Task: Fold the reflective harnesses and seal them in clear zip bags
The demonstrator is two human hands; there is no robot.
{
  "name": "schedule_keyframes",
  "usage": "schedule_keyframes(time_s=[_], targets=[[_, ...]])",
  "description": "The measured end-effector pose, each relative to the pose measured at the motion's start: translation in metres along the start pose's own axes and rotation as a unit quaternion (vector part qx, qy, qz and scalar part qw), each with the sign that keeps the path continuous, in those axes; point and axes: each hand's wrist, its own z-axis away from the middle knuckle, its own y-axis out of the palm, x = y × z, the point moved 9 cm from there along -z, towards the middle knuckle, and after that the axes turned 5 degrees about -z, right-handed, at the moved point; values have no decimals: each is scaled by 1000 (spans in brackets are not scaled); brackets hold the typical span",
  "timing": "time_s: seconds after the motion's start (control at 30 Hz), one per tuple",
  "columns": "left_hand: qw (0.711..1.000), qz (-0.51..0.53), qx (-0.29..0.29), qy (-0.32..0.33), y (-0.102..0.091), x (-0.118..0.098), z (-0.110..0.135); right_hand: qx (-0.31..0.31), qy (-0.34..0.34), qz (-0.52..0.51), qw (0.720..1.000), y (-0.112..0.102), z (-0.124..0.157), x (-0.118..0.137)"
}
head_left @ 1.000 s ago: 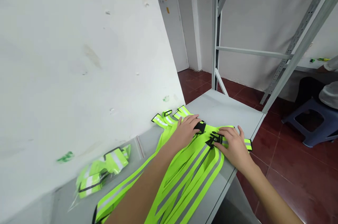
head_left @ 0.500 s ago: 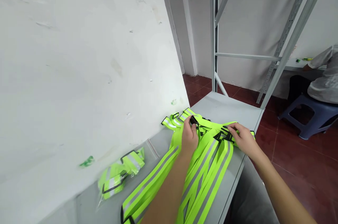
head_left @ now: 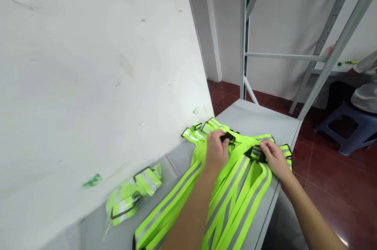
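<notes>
A pile of neon-yellow reflective straps (head_left: 232,203) with grey stripes and black trim lies along the grey tabletop. My left hand (head_left: 216,151) is closed on a black plastic buckle (head_left: 228,137) at the far part of the pile, pinching it between thumb and fingers. To its right, my right hand (head_left: 275,159) pinches another black buckle piece (head_left: 262,157) on a strap. Its fingertips hide some of that piece. Strap ends with black edging (head_left: 190,135) stick out beyond my left hand, against the white panel.
Left of the pile lies a clear zip bag (head_left: 122,206) with folded reflective straps inside. A white panel (head_left: 103,65) borders the grey table (head_left: 259,114) on the left. Metal rack posts (head_left: 245,34) rise at the far end. Another person sits on a blue stool (head_left: 350,124) at right.
The buckle in my left hand has turned from steep to flatter. My right fingers have shifted lower onto the black buckle piece. The view has moved slightly.
</notes>
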Motion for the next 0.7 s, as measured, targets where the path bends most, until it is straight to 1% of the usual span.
schedule_keyframes(time_s=[0.07, 0.1, 0.17, 0.23, 0.33, 0.4, 0.53, 0.63, 0.7], targets=[[998, -5, 51, 36, 13, -13, 2, 38, -5, 2, 999, 8, -1, 3], [996, -11, 79, 46, 20, -18, 3, 48, -4, 4, 999, 11, -1, 3], [991, -28, 125, 43, 29, -22, 5, 57, 2, 15, 998, 13, -4, 3], [988, -31, 150, 17, 33, -19, 5, 64, 3, 41, 997, 13, -8, 5], [988, -15, 150, -25, 33, -12, 2, 62, -6, 83, 995, 14, -16, 12], [989, -14, 146, -34, 33, -10, 1, 58, -19, 95, 994, 17, -22, 19], [987, -28, 156, -10, 35, -14, 2, 50, -42, 81, 995, 28, -25, 23], [987, -23, 156, -6, 35, -16, 3, 33, -29, 43, 998, 27, -25, 15], [988, -21, 154, 1, 35, -18, 3, 42, -22, 22, 999, 27, -25, 10]])
